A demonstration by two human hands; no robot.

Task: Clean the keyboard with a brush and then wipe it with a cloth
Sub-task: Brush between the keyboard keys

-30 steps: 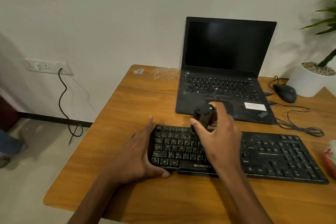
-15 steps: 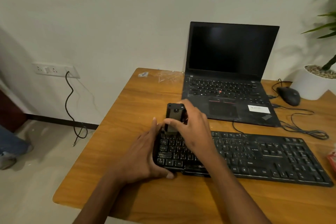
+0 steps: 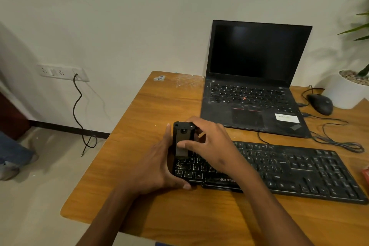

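Brush (image 3: 182,140) shifted leftward along keyboard (image 3: 279,168), now upright at its left end; right hand (image 3: 207,142) fingers curled round brush body, left hand (image 3: 159,168) gripping keyboard's left edge; keyboard's long axis runs rightward from fingers across surface (image 3: 151,118)

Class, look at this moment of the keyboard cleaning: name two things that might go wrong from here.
1. The black brush in the right hand works at the left end of the black wired keyboard, so loosened dust may fall onto the wooden table or settle between keys.
2. The left hand braces only that end; the keyboard may slide and tug its black cable.
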